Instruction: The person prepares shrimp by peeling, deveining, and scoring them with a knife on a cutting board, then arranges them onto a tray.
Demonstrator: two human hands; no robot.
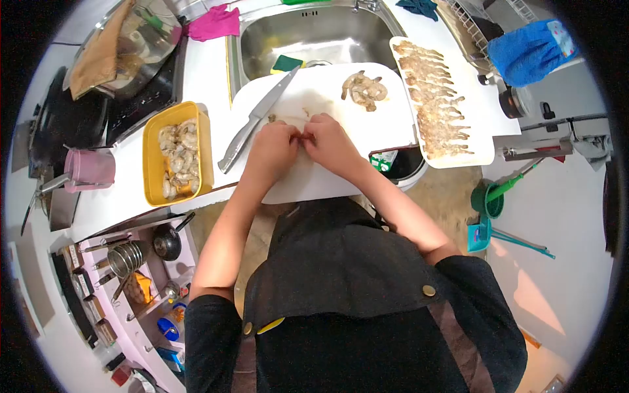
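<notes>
My left hand point(274, 145) and my right hand point(329, 143) meet over the near part of a white cutting board point(390, 131). Both have their fingers closed, thumbs and fingertips pinched together; whatever lies between them is hidden. To the left of my left hand a large knife point(263, 110) rests slantwise on the board, its blade toward the sink. A small pile of peeled shrimp point(364, 90) sits at the board's far right. Small scraps lie just beyond my fingers. Left of the board stands a yellow container point(149, 154) holding more shrimp point(178, 157).
Rows of stretched-out shrimp point(436, 98) lie on a white tray point(483, 156) at the right. Behind the board is a steel sink point(321, 33) with a green-and-yellow sponge point(286, 64). A pink cup point(92, 170) and a stove point(147, 85) are at the left; a bin point(411, 164) stands below the counter.
</notes>
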